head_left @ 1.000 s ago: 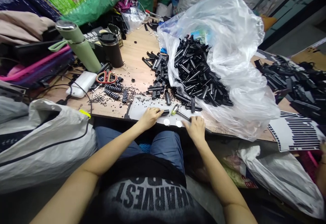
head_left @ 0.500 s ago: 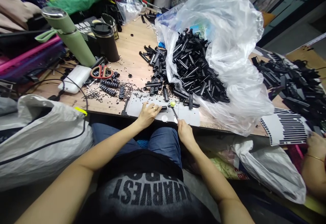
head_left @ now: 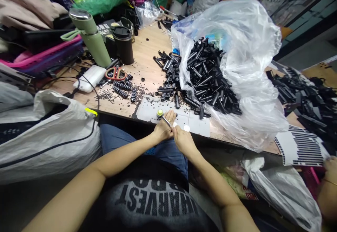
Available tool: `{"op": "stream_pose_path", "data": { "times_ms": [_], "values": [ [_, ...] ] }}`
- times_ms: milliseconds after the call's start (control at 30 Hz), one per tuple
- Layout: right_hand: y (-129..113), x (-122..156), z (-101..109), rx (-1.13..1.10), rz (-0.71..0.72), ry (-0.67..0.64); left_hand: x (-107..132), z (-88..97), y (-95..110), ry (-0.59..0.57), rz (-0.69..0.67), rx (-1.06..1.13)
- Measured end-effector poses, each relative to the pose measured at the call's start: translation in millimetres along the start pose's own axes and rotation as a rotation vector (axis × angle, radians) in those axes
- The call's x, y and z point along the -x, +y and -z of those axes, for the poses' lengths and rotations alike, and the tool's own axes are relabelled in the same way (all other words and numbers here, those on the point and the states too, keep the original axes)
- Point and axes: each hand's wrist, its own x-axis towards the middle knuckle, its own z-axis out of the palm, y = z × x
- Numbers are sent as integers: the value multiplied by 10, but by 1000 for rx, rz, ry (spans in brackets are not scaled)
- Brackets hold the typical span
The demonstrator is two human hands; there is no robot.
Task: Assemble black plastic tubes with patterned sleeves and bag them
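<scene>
My right hand grips the metal handle of a small hammer. The hammer's yellow-green head lies to the left, past my left hand. The handle crosses in front of the left fingers. My left hand, a ring on one finger, is closed over a short black tube on the white sheet. Only the tube's right end shows; the fingers cover the rest. Just behind are more black tubes and tiny black bits scattered on the sheet.
A plastic bag spills a heap of black pieces. To the left stand a green flask, a dark cup, scissors and a white power bank. Another person's hand is at far right, beside a striped sheet.
The hammer's head has swung left, from the right of my left hand to its left side. My hands are closer together now. The camera view has shifted slightly.
</scene>
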Motion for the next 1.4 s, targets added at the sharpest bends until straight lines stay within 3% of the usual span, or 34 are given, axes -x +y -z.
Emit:
{"op": "stream_pose_path", "data": {
  "times_ms": [100,200,300,400,467,500,533,600,667,733,800,867,967,1067,1167,1233,1333,1400],
  "values": [
    [-10,52,153,-136,20,71,-151,31,18,-3,52,42],
    [71,80,295,-249,-20,175,-274,304,-124,-19,196,85],
    [329,24,342,-228,-85,209,38,944,-539,201,353,-15],
    [692,-63,339,-134,-144,217,681,1767,-1003,485,714,-359],
    [920,-107,329,-14,-156,227,952,2158,-1184,531,957,-532],
    [1022,-122,321,63,-152,235,974,2245,-1227,523,1019,-547],
    [1114,-132,312,147,-145,243,916,2249,-1247,486,1041,-511],
    [1277,-134,289,313,-129,262,602,2033,-1260,347,977,-334],
    [1418,-120,266,442,-93,291,166,1647,-1282,179,885,-151],
    [1519,-110,254,506,-26,345,-212,1260,-1328,82,887,-84],
    [1527,-144,254,483,58,434,-422,979,-1379,8,936,-69],
    [1384,-266,252,383,151,526,-458,823,-1418,-20,961,-81],
    [860,-660,192,247,336,573,-334,741,-1440,28,914,-100],
    [176,-1211,38,331,529,412,-187,724,-1450,119,817,9],
    [-312,-1699,-141,527,522,255,-102,738,-1468,303,780,357],
    [-443,-1914,-224,580,484,209,-82,767,-1475,401,865,742],
    [-445,-2058,-263,586,487,185,-91,823,-1457,464,976,1316],
    [-416,-2077,-248,585,499,179,-109,854,-1430,501,978,1493]
  ]
}}
